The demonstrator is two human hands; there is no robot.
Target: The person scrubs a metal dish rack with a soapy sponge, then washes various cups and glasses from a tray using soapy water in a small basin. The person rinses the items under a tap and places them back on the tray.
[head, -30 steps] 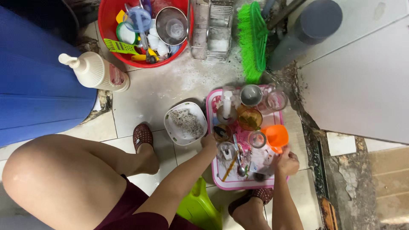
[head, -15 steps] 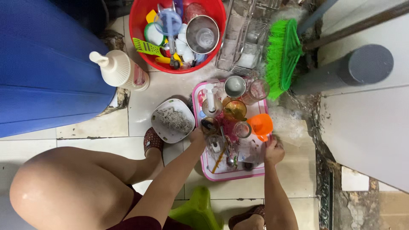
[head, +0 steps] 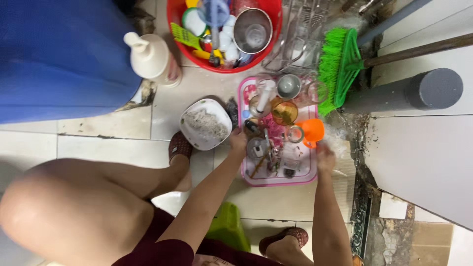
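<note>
You've got your left hand (head: 238,141) and right hand (head: 325,158) clamped on the side rims of the pink tray (head: 278,180) mid-frame, and it looks heavy, wet and full of breakable glasses, so grip both edges evenly.

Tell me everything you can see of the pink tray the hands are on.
The pink tray is rectangular with rounded corners, looks like plastic, and has a raised pink rim around a pale floor. It lies flat on the tiled floor, crowded with glasses, a metal cup, an orange cup and utensils. The left hand is at its left edge and the right hand at its right edge; the grip itself is not clear.
</note>
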